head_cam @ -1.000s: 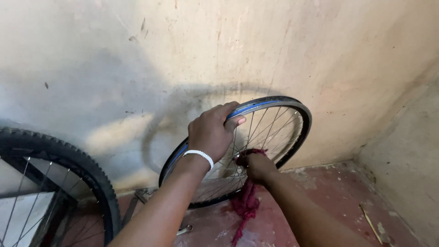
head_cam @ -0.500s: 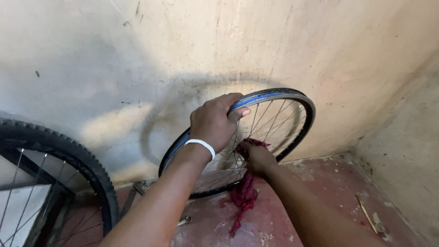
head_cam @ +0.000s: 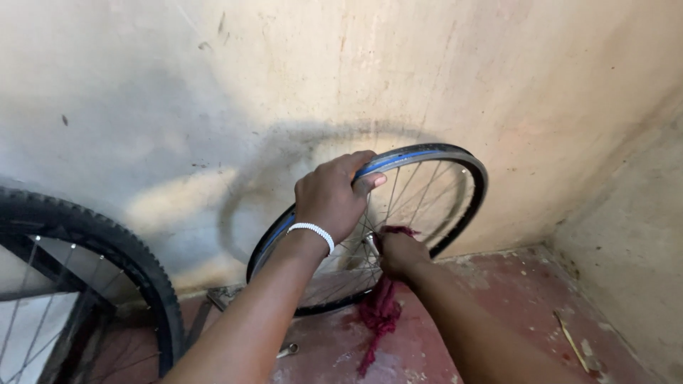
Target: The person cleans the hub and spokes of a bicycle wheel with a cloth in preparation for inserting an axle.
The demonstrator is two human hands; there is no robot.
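Two hands work — left hand (head_cam: 331, 198) fingers clasp bare rim (head_cam: 427, 155), right hand (head_cam: 400, 252) fingers clutch red rag (head_cam: 378, 313).

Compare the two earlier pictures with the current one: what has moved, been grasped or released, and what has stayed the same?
Little changed. The view drifted slightly, so the bare wheel rim sits a touch higher and further right. The left hand still grips the rim's top, and the right hand still presses the red rag at the hub. Nothing was released.
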